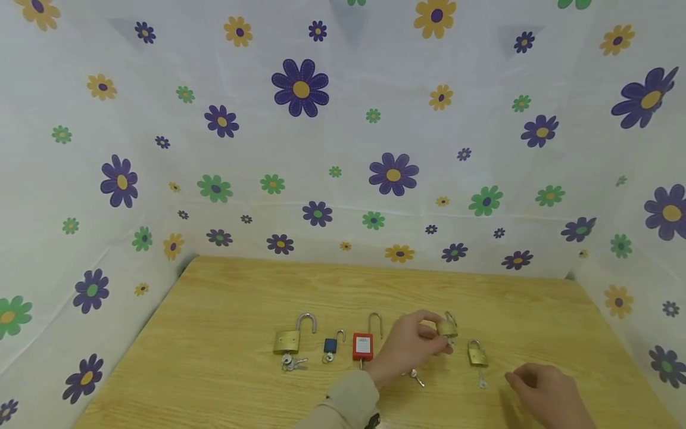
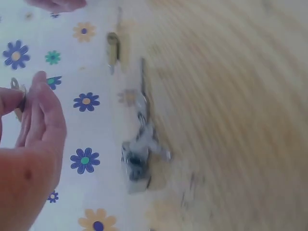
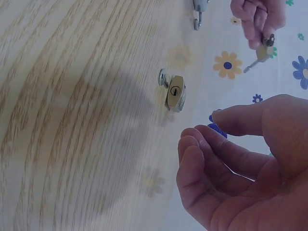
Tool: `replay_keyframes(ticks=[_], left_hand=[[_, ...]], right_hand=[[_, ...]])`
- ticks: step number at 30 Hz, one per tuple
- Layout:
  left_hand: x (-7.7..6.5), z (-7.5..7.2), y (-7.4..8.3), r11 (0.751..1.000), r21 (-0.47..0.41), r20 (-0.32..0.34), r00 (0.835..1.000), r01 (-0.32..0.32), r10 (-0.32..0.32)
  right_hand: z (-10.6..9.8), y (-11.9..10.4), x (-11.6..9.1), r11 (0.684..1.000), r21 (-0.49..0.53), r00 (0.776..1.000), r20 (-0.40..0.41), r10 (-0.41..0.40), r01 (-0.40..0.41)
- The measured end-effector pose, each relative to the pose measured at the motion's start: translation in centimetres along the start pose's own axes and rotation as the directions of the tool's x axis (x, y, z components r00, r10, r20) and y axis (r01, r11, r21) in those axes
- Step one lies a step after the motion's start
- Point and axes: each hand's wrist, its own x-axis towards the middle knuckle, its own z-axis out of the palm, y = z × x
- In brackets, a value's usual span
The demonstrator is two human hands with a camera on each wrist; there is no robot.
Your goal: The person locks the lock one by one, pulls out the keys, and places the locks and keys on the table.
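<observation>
My left hand pinches a small brass padlock between thumb and fingers, raised above the table. Its shackle points up and away, and a silver key shows at its lower end beside my fingertips. To the right, another brass padlock lies on the wood, with a small key by its keyhole end. My right hand hovers close by, fingers loosely bent and nothing between them; the right wrist view shows a gap between thumb and fingertips. Silver keys stick out below my left forearm, which hides what they belong to.
Left of my arm lie a red padlock, a small blue padlock and a large brass padlock, all with raised shackles. Keys hang at the large one. Flower-printed white cloth surrounds the back and sides of the wooden table.
</observation>
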Motion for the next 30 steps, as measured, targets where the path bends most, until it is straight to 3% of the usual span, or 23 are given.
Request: replay_keyframes(ticks=[5, 15, 18, 25, 30], left_hand=[[-0.3, 0.1, 0.8, 0.967, -0.253, 0.005, 0.999, 0.039, -0.039], [-0.7, 0.3, 1.9, 0.880, -0.468, 0.068, 0.996, 0.083, -0.058], [-0.9, 0.5, 2.2, 0.889, -0.450, 0.064, 0.996, 0.086, -0.064], [-1.5, 0.6, 2.3, 0.974, -0.214, -0.007, 0.997, 0.078, -0.081], [-2.2, 0.6, 2.5, 0.991, -0.098, -0.058, 0.994, 0.092, -0.098]], right_hand=[[0.1, 0.0, 0.0, 1.000, -0.004, 1.000, -0.009, -0.020, 0.020], [0.2, 0.1, 0.0, 1.000, 0.000, 1.000, -0.020, -0.016, 0.016], [0.1, 0.1, -0.1, 1.000, 0.002, 1.000, -0.021, -0.018, 0.018], [0.0, -0.4, -0.2, 0.999, 0.021, 0.998, -0.055, -0.035, 0.036], [-0.3, -1.3, -0.4, 0.997, 0.030, 0.991, -0.121, -0.064, 0.068]])
